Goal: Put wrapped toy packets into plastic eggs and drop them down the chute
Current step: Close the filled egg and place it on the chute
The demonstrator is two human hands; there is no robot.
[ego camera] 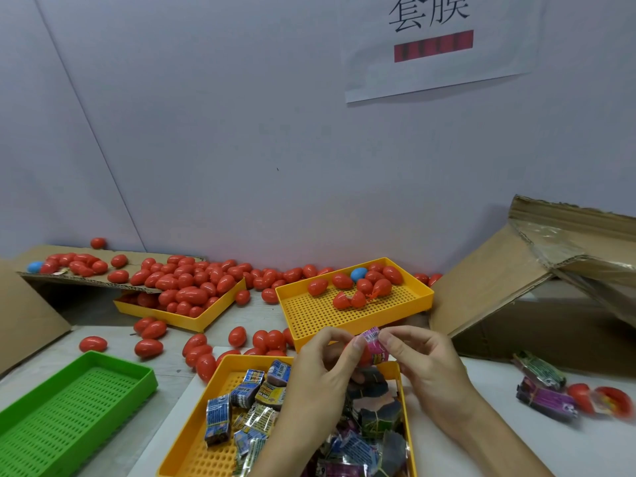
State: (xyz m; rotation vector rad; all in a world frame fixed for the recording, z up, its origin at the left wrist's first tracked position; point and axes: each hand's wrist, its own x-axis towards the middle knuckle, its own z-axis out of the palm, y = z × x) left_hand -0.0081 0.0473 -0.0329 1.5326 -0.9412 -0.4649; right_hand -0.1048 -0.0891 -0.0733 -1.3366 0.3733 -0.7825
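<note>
Wall sign (434,43) reads 套膜 — packet (375,346) print illegible.

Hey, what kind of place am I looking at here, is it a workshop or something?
Probably a small hand-packing workstation in a toy factory. Loose red plastic eggs are heaped along the wall, a yellow tray holds wrapped toy packets, and opened cardboard boxes sit around the bench.

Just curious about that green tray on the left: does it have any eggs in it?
No, the green tray shows only its bare slotted floor, while the red eggs lie outside it.
</note>
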